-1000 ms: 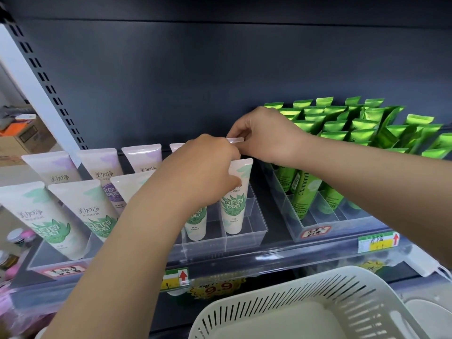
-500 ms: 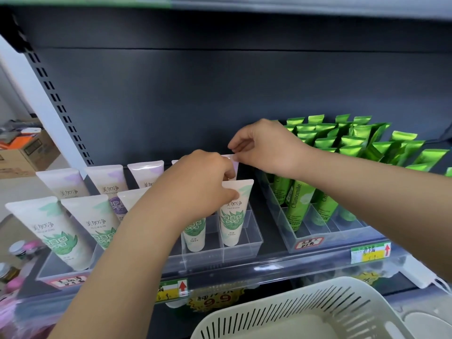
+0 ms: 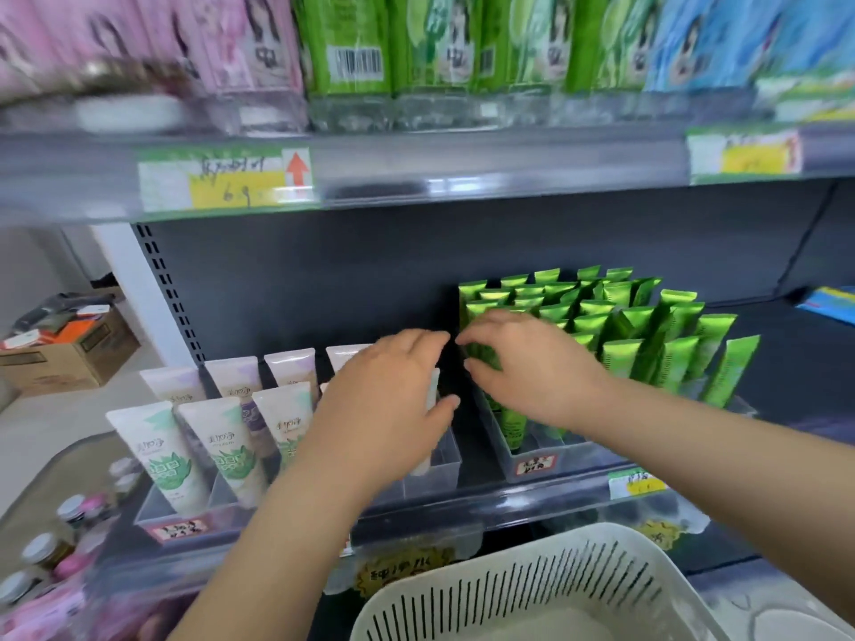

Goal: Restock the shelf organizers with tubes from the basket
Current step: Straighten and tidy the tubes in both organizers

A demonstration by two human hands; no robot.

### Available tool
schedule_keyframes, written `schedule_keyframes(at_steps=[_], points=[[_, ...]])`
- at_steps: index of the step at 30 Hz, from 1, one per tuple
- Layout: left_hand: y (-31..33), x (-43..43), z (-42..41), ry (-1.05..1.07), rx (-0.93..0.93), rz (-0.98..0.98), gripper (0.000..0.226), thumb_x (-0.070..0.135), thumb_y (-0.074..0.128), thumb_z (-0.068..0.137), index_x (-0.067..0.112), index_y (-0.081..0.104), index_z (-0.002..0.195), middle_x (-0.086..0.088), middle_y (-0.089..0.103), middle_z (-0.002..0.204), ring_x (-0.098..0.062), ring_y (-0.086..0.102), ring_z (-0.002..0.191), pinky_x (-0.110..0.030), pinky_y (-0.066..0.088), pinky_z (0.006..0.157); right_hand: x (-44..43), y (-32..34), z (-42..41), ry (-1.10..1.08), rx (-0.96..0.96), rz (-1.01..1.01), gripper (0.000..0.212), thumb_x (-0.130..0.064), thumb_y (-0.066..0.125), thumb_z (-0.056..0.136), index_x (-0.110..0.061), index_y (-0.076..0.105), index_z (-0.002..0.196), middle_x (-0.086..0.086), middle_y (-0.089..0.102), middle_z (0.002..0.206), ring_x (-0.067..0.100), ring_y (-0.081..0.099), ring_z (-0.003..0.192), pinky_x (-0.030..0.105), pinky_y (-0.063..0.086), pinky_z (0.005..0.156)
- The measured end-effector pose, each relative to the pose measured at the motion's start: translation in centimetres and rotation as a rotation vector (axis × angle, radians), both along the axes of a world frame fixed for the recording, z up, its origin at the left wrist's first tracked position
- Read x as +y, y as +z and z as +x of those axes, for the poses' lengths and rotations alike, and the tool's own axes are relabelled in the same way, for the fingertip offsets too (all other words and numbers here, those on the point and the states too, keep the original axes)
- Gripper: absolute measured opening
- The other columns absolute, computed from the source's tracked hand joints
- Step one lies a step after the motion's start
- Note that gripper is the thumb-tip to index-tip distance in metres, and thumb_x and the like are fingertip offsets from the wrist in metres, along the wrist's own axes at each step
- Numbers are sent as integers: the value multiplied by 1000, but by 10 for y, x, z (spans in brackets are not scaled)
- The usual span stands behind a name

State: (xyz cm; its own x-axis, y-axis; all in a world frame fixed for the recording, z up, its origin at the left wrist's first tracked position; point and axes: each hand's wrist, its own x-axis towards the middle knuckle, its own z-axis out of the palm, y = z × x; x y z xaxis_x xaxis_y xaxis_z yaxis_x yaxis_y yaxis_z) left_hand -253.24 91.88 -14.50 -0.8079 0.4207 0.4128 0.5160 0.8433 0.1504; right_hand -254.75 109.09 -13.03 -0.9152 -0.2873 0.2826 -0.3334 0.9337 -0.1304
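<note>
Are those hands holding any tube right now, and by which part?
Nothing looks held. The left hand spreads open in front of a white tube, hiding its top; the right hand hovers loose-fingered by the green tubes.

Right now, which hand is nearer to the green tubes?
Right. The right hand is in front of the green tubes, at their left edge, its fingers seemingly touching them. The left hand is apart, across a dark gap, over the white tubes.
</note>
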Motion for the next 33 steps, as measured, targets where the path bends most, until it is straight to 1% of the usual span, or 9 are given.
schedule_keyframes(at_steps=[3,7,12,18,21,24,29,31,33], points=[[-9,8,24,19,10,-26,63,50,45,90,31,22,146,11,29,150,-11,31,134,-26,27,108,11,-7,31,-46,-8,56,41,-39,47,90,-27,51,129,-6,50,132,20,49,118,34,42,98],[-22,15,55,65,-16,-68,64,52,40,91,31,18,147,11,24,152,-12,25,137,-29,19,114,27,-18,67,-64,-47,36,46,-41,45,91,-28,44,134,-7,44,138,17,45,123,33,37,102],[-31,26,83,72,-17,-110,62,53,38,91,33,19,146,14,23,152,-8,22,138,-29,16,115,48,-32,98,-72,-42,-27,46,-40,46,90,-28,44,135,-8,44,138,16,44,124,34,36,103],[-33,39,98,87,-23,-123,62,53,39,91,35,19,146,16,23,152,-6,22,138,-26,14,115,73,-46,113,-52,-34,-115,45,-39,45,92,-30,42,135,-12,41,139,11,39,127,29,32,107],[-27,47,90,73,-11,-150,61,52,38,92,35,18,147,16,22,152,-5,22,138,-23,16,114,83,-44,104,-35,-25,-126,46,-39,45,91,-31,40,137,-12,38,142,11,37,130,29,30,109],[-18,55,69,73,6,-163,61,49,40,92,33,20,147,15,23,152,-7,24,138,-25,19,113,91,-36,85,-19,7,-121,46,-39,46,91,-31,41,136,-12,38,142,10,37,129,29,30,109],[2,66,14,66,66,-243,61,49,39,92,30,21,147,12,26,152,-8,23,140,-25,17,114,99,-20,38,16,44,-105,43,-36,46,91,-27,45,134,-10,43,138,13,41,126,31,33,107],[12,71,-11,61,72,-275,60,47,42,91,28,25,146,8,31,150,-11,28,138,-26,21,113,102,-13,15,25,54,-89,42,-35,46,91,-25,46,132,-8,46,135,14,44,123,31,35,105],[21,75,-35,60,84,-292,57,45,44,90,26,31,142,6,39,145,-15,40,130,-29,31,108,104,-7,-9,27,66,-75,40,-32,47,91,-22,50,130,-4,51,130,17,48,119,31,38,102]])
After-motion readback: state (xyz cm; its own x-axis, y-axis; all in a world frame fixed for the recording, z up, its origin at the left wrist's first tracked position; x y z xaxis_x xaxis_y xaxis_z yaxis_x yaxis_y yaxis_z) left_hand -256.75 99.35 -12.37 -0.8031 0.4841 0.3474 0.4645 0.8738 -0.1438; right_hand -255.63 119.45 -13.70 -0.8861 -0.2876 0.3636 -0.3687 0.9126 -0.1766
